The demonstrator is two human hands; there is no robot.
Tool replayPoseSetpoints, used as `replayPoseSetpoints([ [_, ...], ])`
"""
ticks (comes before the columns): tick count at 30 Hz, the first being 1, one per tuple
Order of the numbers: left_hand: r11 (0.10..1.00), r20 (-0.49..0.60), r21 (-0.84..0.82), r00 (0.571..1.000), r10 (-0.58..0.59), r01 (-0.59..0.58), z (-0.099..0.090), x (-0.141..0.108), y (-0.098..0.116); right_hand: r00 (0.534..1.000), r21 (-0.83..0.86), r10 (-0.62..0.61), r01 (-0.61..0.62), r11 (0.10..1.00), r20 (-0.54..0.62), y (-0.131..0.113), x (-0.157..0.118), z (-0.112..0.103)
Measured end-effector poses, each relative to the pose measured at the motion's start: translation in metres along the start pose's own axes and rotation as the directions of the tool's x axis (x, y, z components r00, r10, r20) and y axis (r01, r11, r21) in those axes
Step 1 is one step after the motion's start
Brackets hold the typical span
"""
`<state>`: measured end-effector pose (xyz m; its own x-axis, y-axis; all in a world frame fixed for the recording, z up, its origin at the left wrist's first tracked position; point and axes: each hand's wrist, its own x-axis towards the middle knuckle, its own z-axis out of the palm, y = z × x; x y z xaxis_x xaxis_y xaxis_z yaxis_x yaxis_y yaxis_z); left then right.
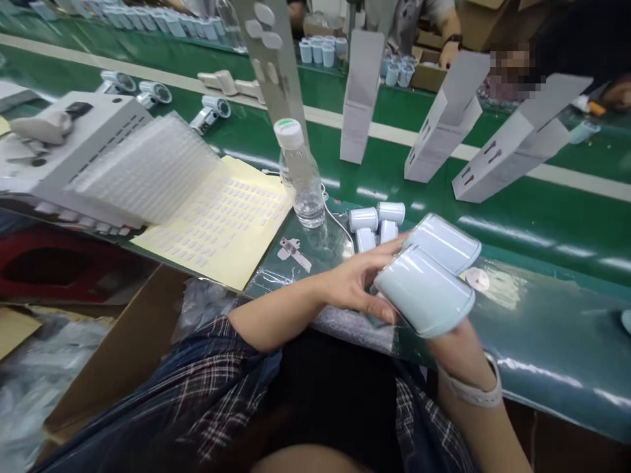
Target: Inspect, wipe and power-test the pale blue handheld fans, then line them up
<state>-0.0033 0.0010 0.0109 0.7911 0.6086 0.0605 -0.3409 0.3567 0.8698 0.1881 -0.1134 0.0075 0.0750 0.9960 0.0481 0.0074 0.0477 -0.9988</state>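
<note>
Two pale blue, glossy cup-shaped pieces [428, 289] are held side by side above the bench, tilted with their wide ends to the right. At their narrow left ends, the thumb and fingers of my left hand [357, 282] curl around the nearer piece. My right hand [451, 338] is under and behind the pair, bearing them; its fingers are mostly hidden. Just beyond my left hand, several similar pale blue cups [363, 219] lie on the bench. A clear plastic bottle [300, 180] with a white cap stands to their left.
A yellow sheet of small white stickers [221, 223] lies at left, partly under bubble wrap [152, 171]. White folded cartons [436, 148] stand on the green conveyor [315, 148]. Silver fittings [211, 112] lie farther left. Co-workers' hands [449, 52] show across the line.
</note>
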Motion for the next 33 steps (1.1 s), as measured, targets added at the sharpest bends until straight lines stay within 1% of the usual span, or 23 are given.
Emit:
replayPoseSetpoints([
  [1, 0.998, -0.016, 0.053, 1.0, 0.018, -0.017, -0.002, 0.002, 0.003, 0.999, 0.042, 0.018, -0.017, 0.999, -0.033, 0.002, -0.001, -0.003],
  [3, 0.989, -0.079, 0.121, 0.993, 0.091, -0.081, -0.005, 0.009, 0.007, 0.994, 0.127, 0.049, -0.037, 0.991, -0.097, 0.005, 0.001, -0.01],
  [5, 0.99, -0.161, 0.066, 0.978, 0.13, -0.121, -0.006, 0.017, 0.007, 0.986, 0.187, 0.067, -0.037, 0.982, -0.156, 0.006, 0.006, -0.014],
  [6, 0.992, -0.173, 0.019, 0.976, 0.129, -0.128, -0.006, 0.02, 0.006, 0.981, 0.212, 0.078, -0.039, 0.976, -0.178, 0.007, 0.008, -0.015],
  [8, 0.991, -0.134, -0.079, 0.986, 0.1, -0.111, -0.004, 0.022, 0.002, 0.972, 0.249, 0.098, -0.043, 0.967, -0.212, 0.008, 0.01, -0.016],
  [10, 0.99, -0.08, -0.115, 0.994, 0.077, -0.086, 0.0, 0.021, -0.003, 0.966, 0.28, 0.117, -0.05, 0.959, -0.229, 0.01, 0.008, -0.016],
  [14, 0.997, -0.017, -0.041, 0.998, 0.067, -0.068, 0.007, 0.017, -0.013, 0.964, 0.247, 0.087, -0.023, 0.969, -0.252, 0.01, 0.003, -0.015],
  [17, 0.999, 0.047, 0.006, 0.998, 0.048, -0.048, 0.006, 0.016, -0.015, 0.967, 0.231, 0.056, 0.002, 0.973, -0.247, 0.008, 0.002, -0.012],
  [21, 0.994, 0.061, 0.051, 0.994, 0.091, -0.094, 0.002, 0.017, -0.011, 0.976, 0.285, 0.05, 0.013, 0.958, -0.214, 0.009, 0.005, -0.006],
  [23, 0.996, 0.08, 0.037, 0.994, 0.08, -0.083, 0.0, 0.017, -0.009, 0.976, 0.275, 0.046, 0.015, 0.961, -0.214, 0.013, 0.007, -0.003],
  [27, 0.999, 0.141, -0.022, 0.989, 0.051, -0.048, 0.0, 0.019, -0.011, 0.978, 0.224, 0.0, 0.047, 0.973, -0.208, 0.018, 0.007, -0.002],
  [31, 0.999, 0.11, -0.009, 0.993, 0.045, -0.044, -0.001, 0.019, -0.016, 0.981, 0.237, 0.009, 0.038, 0.971, -0.192, 0.021, 0.005, -0.004],
  [33, 0.998, 0.104, 0.004, 0.992, 0.07, -0.07, -0.002, 0.019, -0.016, 0.979, 0.248, 0.02, 0.032, 0.968, -0.203, 0.021, 0.004, -0.003],
])
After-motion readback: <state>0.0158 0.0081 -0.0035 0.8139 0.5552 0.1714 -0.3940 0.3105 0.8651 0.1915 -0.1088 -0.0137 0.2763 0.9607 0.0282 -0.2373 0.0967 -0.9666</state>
